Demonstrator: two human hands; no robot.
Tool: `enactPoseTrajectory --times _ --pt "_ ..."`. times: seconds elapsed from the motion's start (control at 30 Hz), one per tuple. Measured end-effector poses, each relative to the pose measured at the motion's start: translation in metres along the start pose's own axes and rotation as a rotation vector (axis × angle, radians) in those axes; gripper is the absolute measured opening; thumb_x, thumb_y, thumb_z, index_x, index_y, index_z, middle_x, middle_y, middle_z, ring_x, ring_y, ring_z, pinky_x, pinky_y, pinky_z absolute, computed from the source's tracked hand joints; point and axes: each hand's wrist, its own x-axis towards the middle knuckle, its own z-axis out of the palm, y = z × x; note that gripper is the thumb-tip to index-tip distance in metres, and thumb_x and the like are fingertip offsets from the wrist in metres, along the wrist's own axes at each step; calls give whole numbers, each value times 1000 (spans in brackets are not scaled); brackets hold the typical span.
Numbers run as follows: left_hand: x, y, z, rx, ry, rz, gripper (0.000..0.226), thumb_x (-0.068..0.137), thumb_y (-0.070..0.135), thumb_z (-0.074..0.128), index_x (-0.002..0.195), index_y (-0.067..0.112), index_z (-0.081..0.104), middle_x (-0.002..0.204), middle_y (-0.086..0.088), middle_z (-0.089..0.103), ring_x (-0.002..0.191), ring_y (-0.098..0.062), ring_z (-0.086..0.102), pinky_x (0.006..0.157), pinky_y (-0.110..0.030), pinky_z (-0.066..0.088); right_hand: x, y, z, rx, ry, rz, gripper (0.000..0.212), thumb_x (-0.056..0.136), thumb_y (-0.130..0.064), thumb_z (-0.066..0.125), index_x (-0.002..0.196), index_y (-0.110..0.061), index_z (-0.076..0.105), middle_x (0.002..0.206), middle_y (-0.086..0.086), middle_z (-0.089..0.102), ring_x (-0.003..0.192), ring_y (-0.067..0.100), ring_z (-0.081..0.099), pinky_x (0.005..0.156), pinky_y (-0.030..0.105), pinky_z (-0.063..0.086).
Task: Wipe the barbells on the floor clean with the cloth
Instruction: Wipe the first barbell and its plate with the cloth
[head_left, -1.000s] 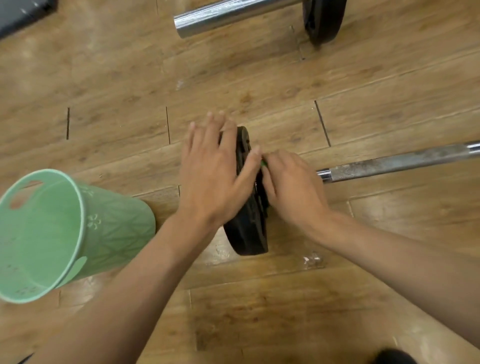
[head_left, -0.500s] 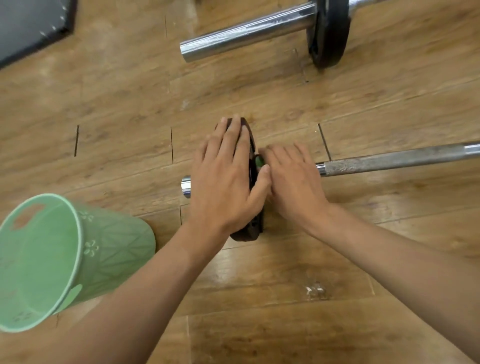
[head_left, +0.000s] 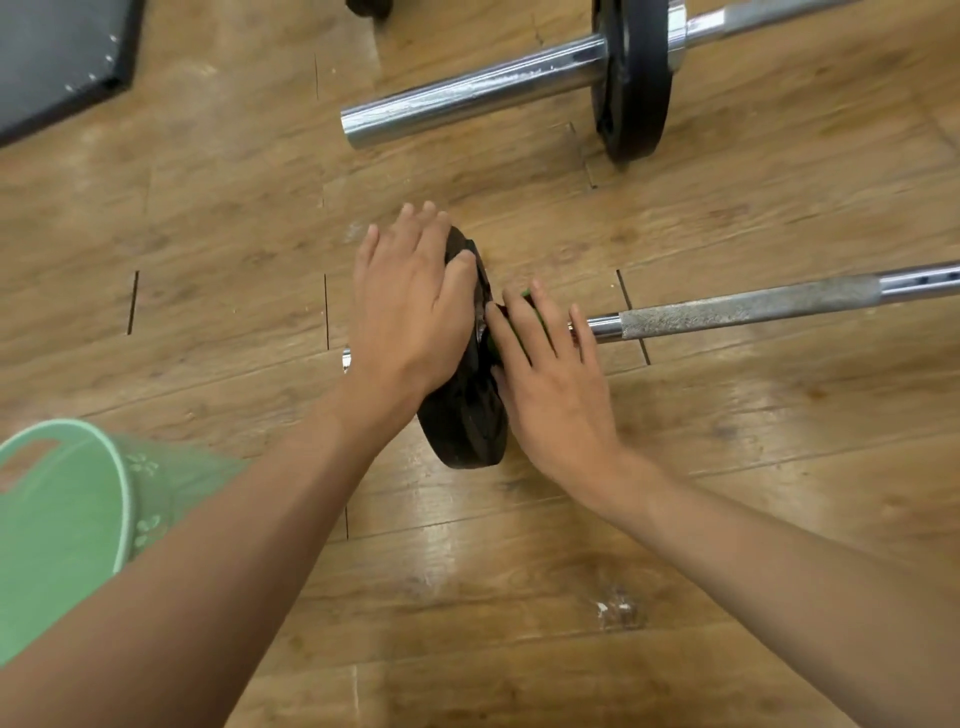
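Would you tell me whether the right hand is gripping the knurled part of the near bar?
No, the right hand lies flat beside the black plate, short of the bare knurled section.

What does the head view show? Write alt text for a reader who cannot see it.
A person's left hand rests on the black weight plate of a barbell on the wooden floor, while the right hand presses a mostly hidden green cloth flat against the plate's inner face. A second barbell lies beyond; a green basket sits at lower left.
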Motion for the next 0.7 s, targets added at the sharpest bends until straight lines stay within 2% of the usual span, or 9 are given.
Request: enactPoseTrajectory --times 0.1,0.17,0.23,0.3,0.4,0.5,0.57,0.63,0.7 --pt "-20 -1 5 67 15 22 86 91 48 9 159 5 38 169 -12 32 160 -22 19 131 -42 4 3 8 1 -8 18 -24 45 110 -33 39 145 -11 56 149 10 56 146 28 44 125 55 23" --pt "-36 0 10 93 58 37 82 95 47 16 159 1 37 168 -17 32 160 -27 22 131 -43 4 33 2 -2 74 -35 128 44 104 -37 33 118 -15 68 117 7 70 117 28 64 122 49 24" --pt "-55 3 14 97 111 55 79 98 47 24 156 -4 40 164 -22 38 156 -33 29 131 -45 8 42 -2 -6 170 -60 190 48 99 -37 29 108 -15 70 102 8 70 98 32 66 110 45 35" --pt "-75 5 17 80 153 96 77 100 48 32 153 -7 43 159 -26 43 152 -38 35 130 -47 12 13 -5 -6 222 -10 94 45 103 -31 35 127 -11 68 119 12 68 117 35 62 108 45 39" --pt "-107 5 20 73 156 177 80 100 51 35 154 -9 40 161 -29 35 154 -44 29 130 -50 11 -35 -1 -13 141 -34 -78 52 104 -23 37 151 -5 50 151 16 52 151 35 36 123 52 28" --pt "-137 7 17 114 83 213 86 100 56 33 159 -6 30 165 -30 27 156 -43 22 129 -54 15 -16 -12 -25 129 -200 30 62 94 -39 25 130 -10 66 132 11 65 140 30 50 128 54 15" --pt "-145 5 6 151 55 228 82 101 57 31 160 -1 33 156 -27 38 144 -41 35 119 -55 28 -7 -23 -34 113 -257 136 66 90 -45 15 112 -15 70 117 8 69 127 28 58 127 53 15" --pt "-137 0 -12 107 61 230 73 102 52 32 155 3 44 135 -21 50 117 -34 45 101 -50 37 -31 -29 -35 113 -219 116 57 100 -42 20 120 -12 65 130 12 65 142 33 47 124 56 23" --pt "-122 -5 -29 84 53 222 66 103 48 33 148 5 52 129 -18 51 112 -32 46 97 -46 37 -68 -27 -35 125 -152 37 40 108 -33 33 126 -9 60 144 15 57 152 36 34 121 60 29"
